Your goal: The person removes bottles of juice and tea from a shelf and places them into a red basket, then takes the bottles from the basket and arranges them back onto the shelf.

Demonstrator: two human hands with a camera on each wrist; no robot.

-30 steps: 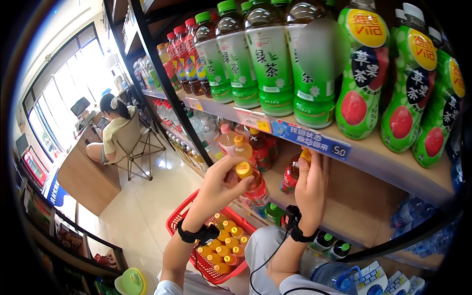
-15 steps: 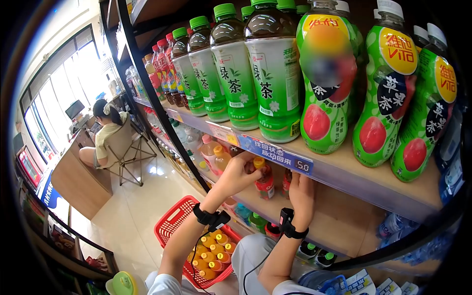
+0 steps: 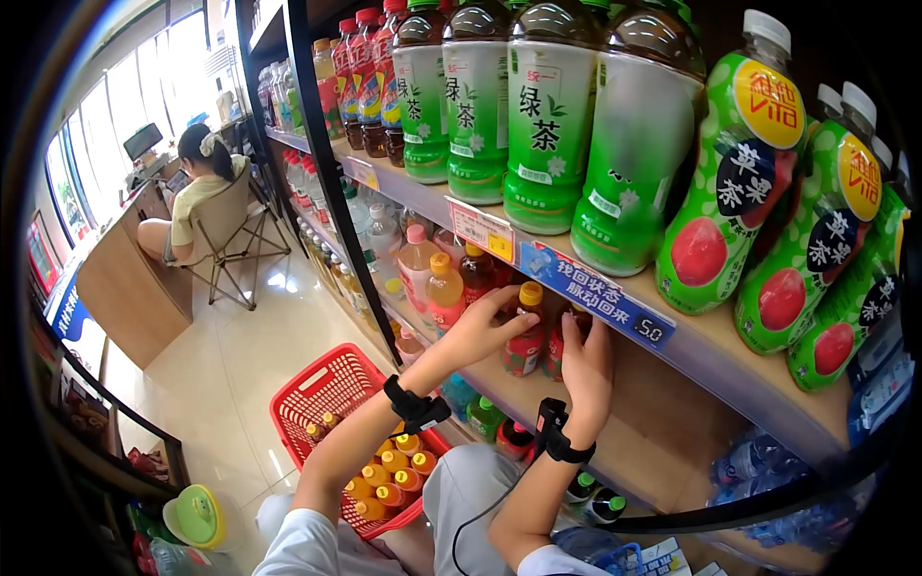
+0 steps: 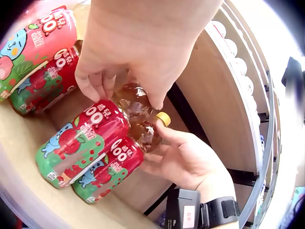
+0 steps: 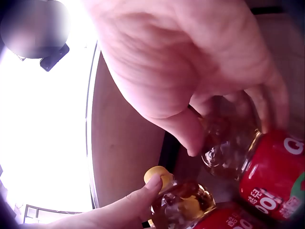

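Your left hand (image 3: 480,331) is curled over the neck and shoulder of a small red-labelled tea bottle (image 3: 526,331) with a yellow cap, fingertips (image 4: 97,88) pressed to its top on the middle shelf (image 3: 538,408). Your right hand (image 3: 588,360) reaches in just beside it and wraps round the neck of a second bottle (image 3: 557,348) of the same kind, thumb and fingers closed on the clear part above the label, so both hands have a firm hold. In the left wrist view the two bottles (image 4: 90,152) stand side by side, touching, on the wooden shelf board, and two more of the same drink (image 4: 35,57) sit further along the board. Directly above your hands runs the shelf edge with a blue price strip (image 3: 595,293) and a pale tag (image 3: 480,230). On the shelf above that stand big green tea bottles (image 3: 547,115), with apple tea bottles (image 3: 740,182) to their right. Near your knees on the tiled floor sits a red basket (image 3: 322,398) with yellow-capped bottles (image 3: 389,475) lying in it. Far off to the left, a person (image 3: 197,197) sits on a folding chair at a wooden counter (image 3: 125,288) by the bright windows.
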